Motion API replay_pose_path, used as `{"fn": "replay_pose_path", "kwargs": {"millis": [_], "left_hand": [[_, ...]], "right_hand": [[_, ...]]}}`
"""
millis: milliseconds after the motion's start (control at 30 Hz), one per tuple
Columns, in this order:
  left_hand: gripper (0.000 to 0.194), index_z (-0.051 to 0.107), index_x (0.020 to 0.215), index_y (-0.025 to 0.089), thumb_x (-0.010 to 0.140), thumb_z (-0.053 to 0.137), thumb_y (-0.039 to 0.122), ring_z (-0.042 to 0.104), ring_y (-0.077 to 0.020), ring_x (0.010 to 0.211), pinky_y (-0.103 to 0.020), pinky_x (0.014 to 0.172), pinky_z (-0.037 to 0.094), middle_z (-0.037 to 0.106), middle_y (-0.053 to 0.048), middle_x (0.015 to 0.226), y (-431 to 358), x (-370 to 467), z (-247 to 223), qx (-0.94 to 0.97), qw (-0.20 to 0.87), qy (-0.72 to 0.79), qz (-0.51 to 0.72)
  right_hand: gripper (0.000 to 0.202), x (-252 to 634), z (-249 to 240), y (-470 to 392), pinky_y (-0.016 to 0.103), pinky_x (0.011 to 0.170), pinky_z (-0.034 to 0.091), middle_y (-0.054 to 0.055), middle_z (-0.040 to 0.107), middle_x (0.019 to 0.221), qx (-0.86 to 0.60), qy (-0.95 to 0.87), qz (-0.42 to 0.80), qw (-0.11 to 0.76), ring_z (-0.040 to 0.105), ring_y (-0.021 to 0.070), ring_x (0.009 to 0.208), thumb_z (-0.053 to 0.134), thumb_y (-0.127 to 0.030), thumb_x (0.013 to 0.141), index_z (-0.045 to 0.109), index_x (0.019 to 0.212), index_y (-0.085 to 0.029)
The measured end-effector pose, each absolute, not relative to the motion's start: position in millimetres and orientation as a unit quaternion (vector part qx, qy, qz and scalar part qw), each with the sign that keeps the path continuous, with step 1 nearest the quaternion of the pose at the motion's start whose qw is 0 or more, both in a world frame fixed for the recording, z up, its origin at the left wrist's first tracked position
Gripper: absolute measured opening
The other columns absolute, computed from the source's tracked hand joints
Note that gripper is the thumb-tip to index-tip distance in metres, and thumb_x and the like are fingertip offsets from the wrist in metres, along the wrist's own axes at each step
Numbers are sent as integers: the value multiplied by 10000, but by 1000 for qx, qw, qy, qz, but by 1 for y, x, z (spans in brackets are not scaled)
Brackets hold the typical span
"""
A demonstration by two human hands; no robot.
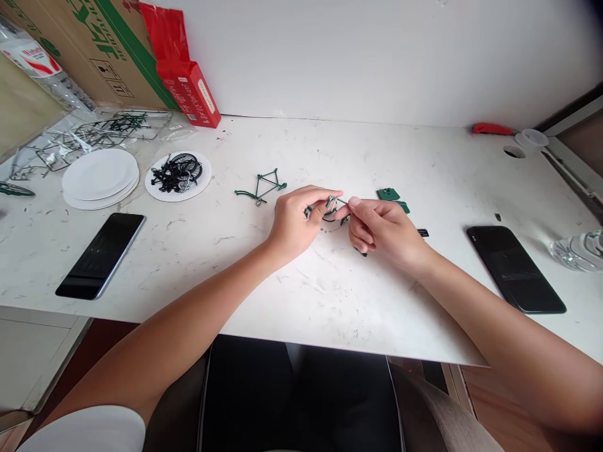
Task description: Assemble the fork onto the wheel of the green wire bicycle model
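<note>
My left hand (298,220) is closed above the table, its thumb and fingers pinching a small green and silvery piece (331,203). Facing it, my right hand (389,232) grips a thin metal rod (343,201) between thumb and forefinger. The rod's tip meets or nearly meets the small piece; contact is too small to make out. Beneath and behind the hands lie more small dark green parts, partly hidden. To the left of my left hand rests a green toy bicycle frame (267,183). Flat green pieces (388,194) lie beyond my right hand.
A paper plate (206,183) carries black wheels and small parts. Stacked white plates (101,172), part sprues (127,122), a red packet (191,94) and a carton (136,69) stand left. Phones (101,254) (516,269) flank my arms; a clear bottle (579,251) lies far right.
</note>
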State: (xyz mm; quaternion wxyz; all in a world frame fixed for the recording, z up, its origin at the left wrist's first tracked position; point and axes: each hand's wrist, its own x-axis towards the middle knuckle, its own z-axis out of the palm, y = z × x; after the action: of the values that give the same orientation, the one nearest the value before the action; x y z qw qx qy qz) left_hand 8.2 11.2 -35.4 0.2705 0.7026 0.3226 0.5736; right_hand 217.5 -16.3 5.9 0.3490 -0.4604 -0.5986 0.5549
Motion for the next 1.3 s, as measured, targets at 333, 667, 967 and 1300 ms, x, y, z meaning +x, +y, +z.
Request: {"fn": "replay_pose_path", "kwargs": {"millis": [333, 667, 967, 1300], "left_hand": [[235, 900, 1089, 211, 1026, 705, 96, 850, -201, 1017, -370, 953, 707, 890, -75, 1091, 12, 10, -41, 674, 339, 334, 565], [364, 918, 1066, 225, 969, 646, 2, 846, -182, 981, -361, 894, 699, 900, -65, 1085, 11, 7, -42, 684, 298, 324, 582], [434, 909, 1087, 218, 964, 600, -61, 842, -166, 967, -308, 837, 687, 903, -55, 1082, 11, 6, -38, 726, 240, 293, 574], [360, 898, 1130, 200, 998, 654, -30, 832, -170, 943, -312, 873, 669, 887, -55, 1065, 12, 3, -32, 730, 252, 312, 554]], "right_hand": [[637, 228, -3, -12, 355, 623, 316, -23, 536, 650, -449, -823, 196, 287, 391, 152, 581, 411, -696, 1201, 781, 1005, -215], [636, 212, 5, -25, 330, 574, 394, -77, 433, 503, -473, -645, 505, 325, 447, 130, 459, 547, -771, 1128, 764, 905, -216], [452, 223, 15, -16, 282, 539, 290, -111, 294, 526, -443, -496, 692, 280, 322, 91, 463, 607, -547, 1166, 833, 1021, -183], [451, 219, 4, -21, 330, 578, 336, -46, 461, 649, -477, -720, 375, 337, 419, 128, 581, 575, -560, 1174, 730, 938, -208]]}}
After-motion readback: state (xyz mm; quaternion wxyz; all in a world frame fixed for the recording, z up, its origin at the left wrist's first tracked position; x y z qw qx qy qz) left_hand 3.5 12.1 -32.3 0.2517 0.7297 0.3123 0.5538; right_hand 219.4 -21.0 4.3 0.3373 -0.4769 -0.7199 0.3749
